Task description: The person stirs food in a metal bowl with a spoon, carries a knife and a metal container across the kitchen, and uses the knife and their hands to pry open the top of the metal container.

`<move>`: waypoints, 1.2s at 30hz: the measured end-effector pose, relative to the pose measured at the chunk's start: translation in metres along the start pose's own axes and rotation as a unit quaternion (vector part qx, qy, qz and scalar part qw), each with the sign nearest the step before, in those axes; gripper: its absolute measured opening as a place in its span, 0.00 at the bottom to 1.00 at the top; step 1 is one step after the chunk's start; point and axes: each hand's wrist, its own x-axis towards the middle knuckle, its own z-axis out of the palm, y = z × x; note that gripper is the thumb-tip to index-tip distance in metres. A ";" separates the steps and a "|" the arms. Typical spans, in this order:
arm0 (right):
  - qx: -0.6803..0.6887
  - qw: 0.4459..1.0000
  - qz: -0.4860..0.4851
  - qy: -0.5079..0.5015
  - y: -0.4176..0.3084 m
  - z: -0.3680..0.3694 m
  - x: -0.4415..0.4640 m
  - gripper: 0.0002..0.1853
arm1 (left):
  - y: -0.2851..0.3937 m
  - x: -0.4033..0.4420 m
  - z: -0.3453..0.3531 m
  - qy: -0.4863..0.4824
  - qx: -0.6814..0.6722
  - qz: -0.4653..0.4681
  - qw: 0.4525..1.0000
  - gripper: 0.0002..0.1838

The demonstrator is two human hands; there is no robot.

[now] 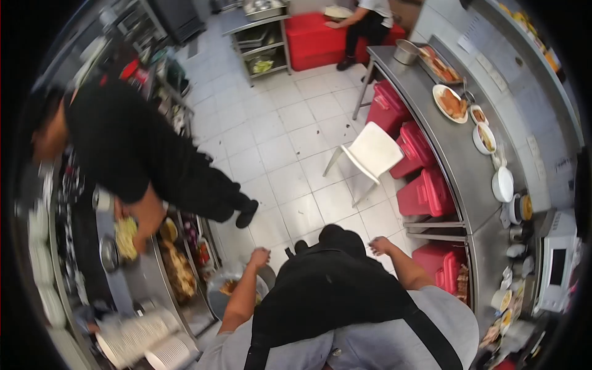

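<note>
Well, left hand (260, 256) near bucket (216, 301); wall sheet (470, 31) illegible.

Between my left hand (260, 258) and right hand (381, 245) sits my black apron (336, 277), over a grey shirt (447, 308). A creamy white chair (373, 151) stands ahead of my right hand, with red bins (427, 194) to its right under a silver-grey steel counter (476, 197). Grid-patterned white floor tiles (277, 154) spread ahead of both hands; beyond my left hand, a co-worker (120, 135) wears black.

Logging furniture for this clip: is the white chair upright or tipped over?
Upright: the white chair stands on the tiled floor, its visible legs pointing down.
</note>
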 end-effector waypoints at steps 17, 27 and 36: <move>0.010 0.978 -0.128 0.162 -0.375 -0.316 0.224 0.17 | 0.101 0.492 -0.301 -0.087 -0.244 -0.283 0.923 0.20; 0.256 0.920 -0.182 0.233 -0.575 -0.503 0.336 0.12 | 0.071 0.778 -0.418 -0.212 -0.172 -0.313 0.910 0.23; 0.483 0.819 -0.176 0.255 -0.718 -0.576 0.307 0.13 | 0.207 1.209 -0.558 -0.344 0.394 0.169 0.836 0.14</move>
